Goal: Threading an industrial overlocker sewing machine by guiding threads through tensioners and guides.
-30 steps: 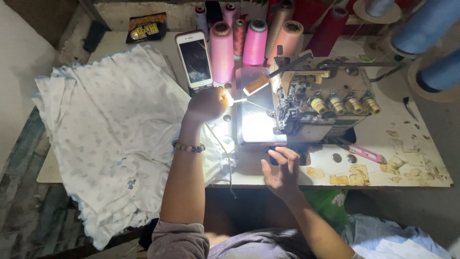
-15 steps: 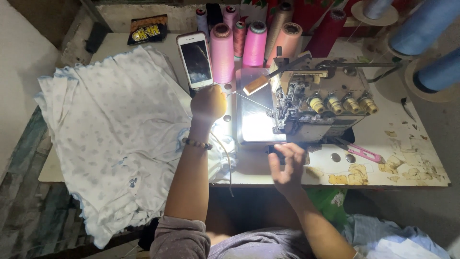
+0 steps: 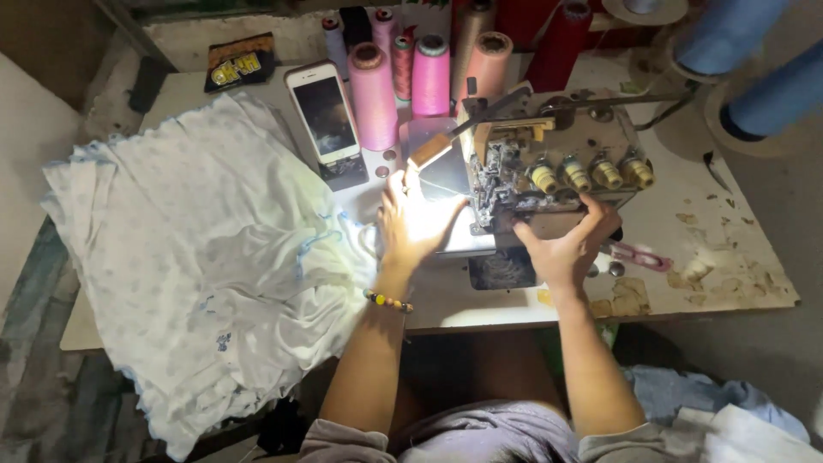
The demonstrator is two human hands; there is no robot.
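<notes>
Metal serger (image 3: pixel 549 171) long axis L-R; right hand (image 3: pixel 566 244) touching front.

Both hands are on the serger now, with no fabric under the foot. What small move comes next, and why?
Probably draw the left hand sideways to the white fabric pile beside it and pull an edge toward the sewing machine. The lit bed looks bare, and the right hand rests on the machine's front.

Just one view here, head-mounted, looking pretty much straight down from above the person's lap. It faces the bench (image 3: pixel 729 257), close in, with the sewing machine (image 3: pixel 549 171) mid-frame and forearms coming up from the bottom edge.
</notes>
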